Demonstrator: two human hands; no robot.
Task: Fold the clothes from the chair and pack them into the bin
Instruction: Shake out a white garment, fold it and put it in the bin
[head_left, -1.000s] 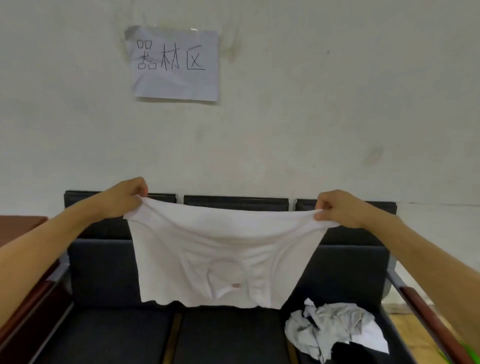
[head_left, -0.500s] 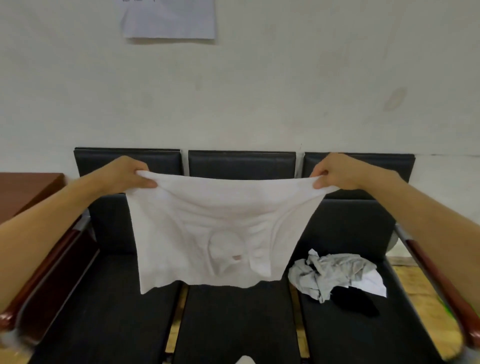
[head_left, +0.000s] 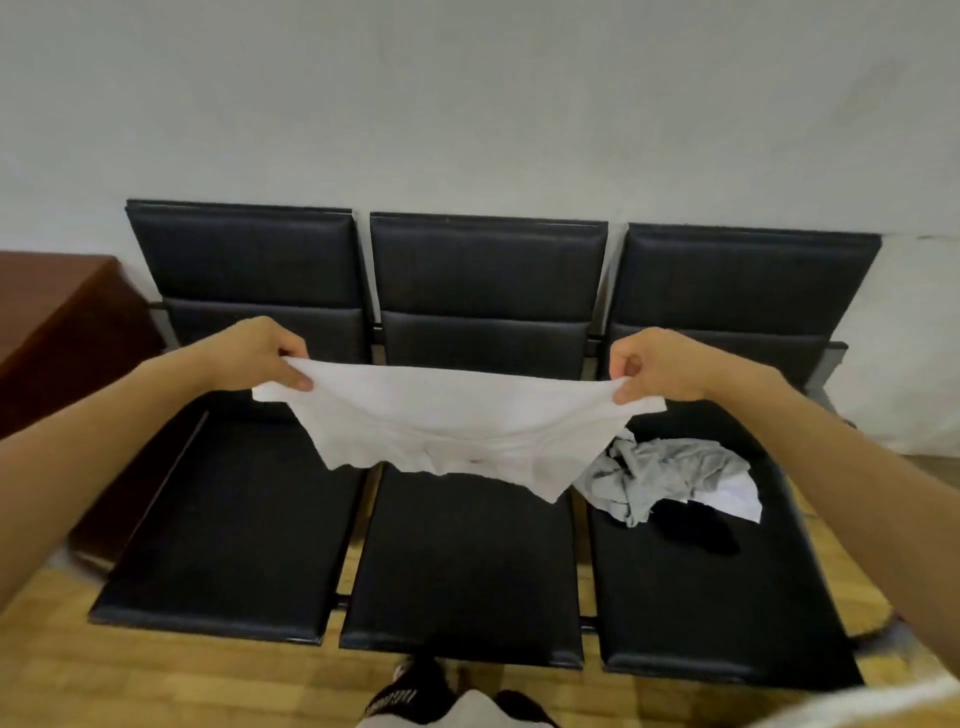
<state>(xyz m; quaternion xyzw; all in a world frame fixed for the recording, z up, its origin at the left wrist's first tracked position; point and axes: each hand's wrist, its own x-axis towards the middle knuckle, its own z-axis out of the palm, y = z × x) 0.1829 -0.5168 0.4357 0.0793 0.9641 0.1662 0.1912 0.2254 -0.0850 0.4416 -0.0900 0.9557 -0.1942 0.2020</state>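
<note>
Lowered from chest height, white underwear (head_left: 457, 431) hangs mid-frame over the black chair (head_left: 467, 561), waistband pinched by left hand (head_left: 260, 353) and right hand (head_left: 654, 369); laying it flat, corners taut, should fold cleanest.

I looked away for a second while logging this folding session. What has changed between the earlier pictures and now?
Both hands lowered the white underwear from in front of the wall toward the middle seat; its hem now hangs just over the cushion. The view tilted down too, so the wall notice is out of frame. The left hand and right hand still pinch the waistband corners, and the crumpled grey garment stays on the right seat.
</note>
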